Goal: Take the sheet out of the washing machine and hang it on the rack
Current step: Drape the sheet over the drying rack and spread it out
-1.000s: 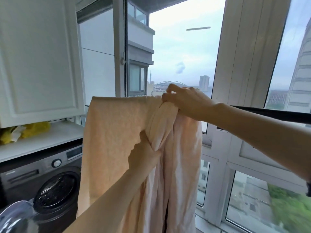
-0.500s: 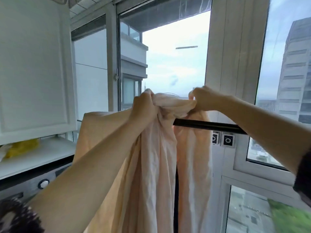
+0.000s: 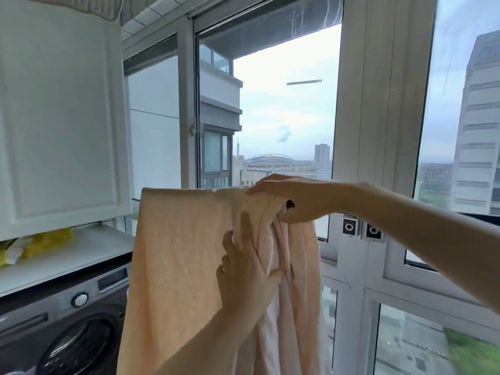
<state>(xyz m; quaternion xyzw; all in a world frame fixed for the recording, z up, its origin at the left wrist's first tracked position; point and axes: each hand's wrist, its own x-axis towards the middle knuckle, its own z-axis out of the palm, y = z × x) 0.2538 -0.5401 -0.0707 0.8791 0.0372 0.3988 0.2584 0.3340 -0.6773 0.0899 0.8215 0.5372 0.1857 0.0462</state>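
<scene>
The sheet [image 3: 189, 266], peach-coloured, hangs draped over the rack [image 3: 481, 218], a dark bar that shows only at the right edge behind the right forearm; the rest of the bar is hidden under the cloth. The left part of the sheet lies flat and spread; the right part is bunched into thick vertical folds. The right hand [image 3: 295, 201] rests on top of the bunch at the bar, fingers extended over the cloth and thumb tucked beneath, pinching the gathered fold. The left hand [image 3: 249, 269] is lower, fingers spread fairly wide and pressed flat against the folds, gripping nothing that can be seen. The washing machine [image 3: 67, 328] stands at lower left under a white counter [image 3: 81, 255]. Risk, in my judgement: the weight is unevenly spread, and if the right hand lets go before the bunch is pulled along the bar, the heavier side may drag the sheet off. How much cloth hangs behind the bar cannot be told. Left bunched, it would also dry poorly.
</scene>
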